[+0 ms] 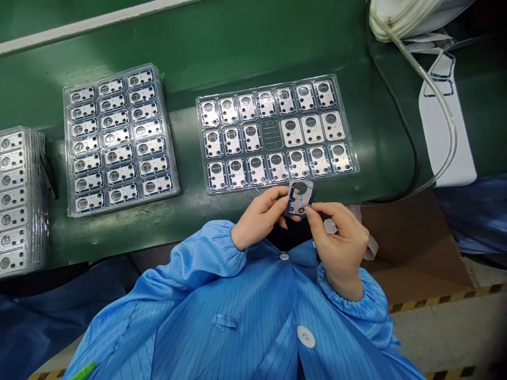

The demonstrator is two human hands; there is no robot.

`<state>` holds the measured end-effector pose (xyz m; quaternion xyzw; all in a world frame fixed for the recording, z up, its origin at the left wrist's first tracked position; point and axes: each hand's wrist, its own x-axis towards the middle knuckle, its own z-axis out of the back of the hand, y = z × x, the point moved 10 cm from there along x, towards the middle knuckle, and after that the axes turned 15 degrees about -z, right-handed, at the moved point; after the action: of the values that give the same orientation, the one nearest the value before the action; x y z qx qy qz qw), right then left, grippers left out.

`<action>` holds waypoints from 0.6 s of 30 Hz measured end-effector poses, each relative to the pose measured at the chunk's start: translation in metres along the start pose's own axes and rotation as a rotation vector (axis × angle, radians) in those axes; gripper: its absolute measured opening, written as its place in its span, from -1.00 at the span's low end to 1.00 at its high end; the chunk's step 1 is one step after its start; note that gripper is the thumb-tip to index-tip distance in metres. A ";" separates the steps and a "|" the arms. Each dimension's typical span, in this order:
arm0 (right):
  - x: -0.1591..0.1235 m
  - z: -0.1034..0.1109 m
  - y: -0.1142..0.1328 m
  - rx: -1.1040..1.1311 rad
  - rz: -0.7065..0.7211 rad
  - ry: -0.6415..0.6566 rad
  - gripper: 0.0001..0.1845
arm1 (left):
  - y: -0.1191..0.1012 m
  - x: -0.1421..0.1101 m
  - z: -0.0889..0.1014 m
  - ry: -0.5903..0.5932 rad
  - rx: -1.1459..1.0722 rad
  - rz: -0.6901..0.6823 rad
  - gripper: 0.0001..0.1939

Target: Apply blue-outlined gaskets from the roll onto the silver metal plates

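A small silver metal plate (300,198) with a round cut-out and small dark-ringed holes is held above the table's near edge, in front of my body. Blue shows along its edges. My left hand (261,215) pinches it from its left side, some fingers hidden behind it. At its lower right corner, the thumb and finger of my right hand (339,237) are closed. Just beyond lies a clear plastic tray (354,152) with rows of similar plates. One pocket in its middle row holds no plate. Most plates there have blue borders; those right of that pocket look plain silver.
Left on the green table (206,47) stand a stack of filled trays (176,182) and another tray stack (39,211). At right are a white sheet with blue-outlined shapes (446,132), a clear hose (435,84) and a black cable (396,105). A cardboard box (420,243) sits below.
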<state>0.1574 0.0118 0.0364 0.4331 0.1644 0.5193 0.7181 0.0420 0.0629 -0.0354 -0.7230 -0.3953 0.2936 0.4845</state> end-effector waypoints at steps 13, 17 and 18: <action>-0.013 -0.001 0.019 -0.230 0.289 -0.124 -0.90 | 0.002 -0.002 -0.001 -0.006 -0.031 0.001 -0.64; -0.015 0.000 0.023 -0.231 0.329 -0.142 -0.87 | 0.002 -0.003 0.000 -0.014 -0.045 0.005 -0.66; -0.015 0.000 0.023 -0.230 0.329 -0.140 -0.87 | 0.002 -0.003 0.000 -0.019 -0.050 0.006 -0.66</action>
<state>0.1373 0.0003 0.0511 0.4043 -0.0191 0.6137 0.6779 0.0413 0.0600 -0.0375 -0.7332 -0.4050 0.2920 0.4617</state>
